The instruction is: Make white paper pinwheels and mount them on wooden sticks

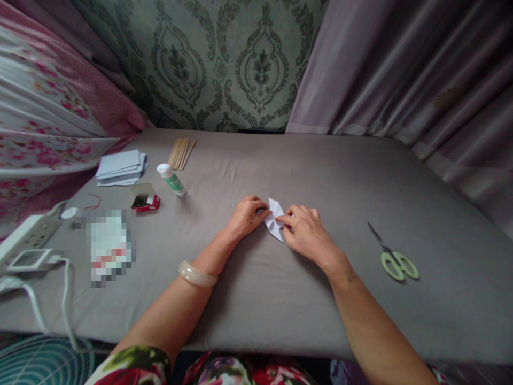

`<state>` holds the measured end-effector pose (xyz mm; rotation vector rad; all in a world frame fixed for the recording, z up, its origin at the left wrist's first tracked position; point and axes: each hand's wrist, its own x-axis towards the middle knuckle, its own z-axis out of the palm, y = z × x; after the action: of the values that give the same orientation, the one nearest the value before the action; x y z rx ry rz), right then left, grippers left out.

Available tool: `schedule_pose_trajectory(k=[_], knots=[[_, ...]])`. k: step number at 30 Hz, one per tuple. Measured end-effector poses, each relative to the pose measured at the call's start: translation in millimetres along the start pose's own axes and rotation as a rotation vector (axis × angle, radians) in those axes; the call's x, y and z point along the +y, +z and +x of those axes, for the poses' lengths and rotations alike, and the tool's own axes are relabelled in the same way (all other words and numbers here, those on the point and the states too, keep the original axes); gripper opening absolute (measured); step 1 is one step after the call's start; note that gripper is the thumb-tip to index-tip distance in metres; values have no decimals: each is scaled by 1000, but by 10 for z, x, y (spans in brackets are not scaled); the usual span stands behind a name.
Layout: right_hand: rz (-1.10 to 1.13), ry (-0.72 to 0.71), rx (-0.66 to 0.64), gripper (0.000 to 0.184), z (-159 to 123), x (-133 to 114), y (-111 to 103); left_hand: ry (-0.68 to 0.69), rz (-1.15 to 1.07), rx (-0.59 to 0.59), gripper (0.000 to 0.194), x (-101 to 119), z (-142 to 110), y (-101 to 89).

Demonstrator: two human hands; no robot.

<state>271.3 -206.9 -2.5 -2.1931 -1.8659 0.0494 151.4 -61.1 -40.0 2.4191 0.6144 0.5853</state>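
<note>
A small white paper pinwheel (274,226) lies at the middle of the cloth-covered table, its folded points spreading out between my hands. My left hand (249,215) grips its left side with thumb and fingers. From the right, my right hand (305,231) presses a finger near the pinwheel's centre, the other fingers curled around its right edge. Part of the paper is hidden under the fingers of both hands. To the right lie scissors (395,262) with pale green handles, their blades pointing away and closed.
At the left stand a glue stick (172,179), a small open red box (146,202) of dark bits, a paper stack (121,167) and several wooden sticks (181,153). Nearer are a blurred packet (109,246) and a white power strip (30,235) with cables. Curtains (372,69) hang at the right.
</note>
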Motion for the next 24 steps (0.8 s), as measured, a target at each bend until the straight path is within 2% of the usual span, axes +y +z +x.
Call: schedule_pose_trajectory(k=[24], knots=[[-103,-21,-22,30,-9,-59,4,2,7,-1,14,-10,14,16]])
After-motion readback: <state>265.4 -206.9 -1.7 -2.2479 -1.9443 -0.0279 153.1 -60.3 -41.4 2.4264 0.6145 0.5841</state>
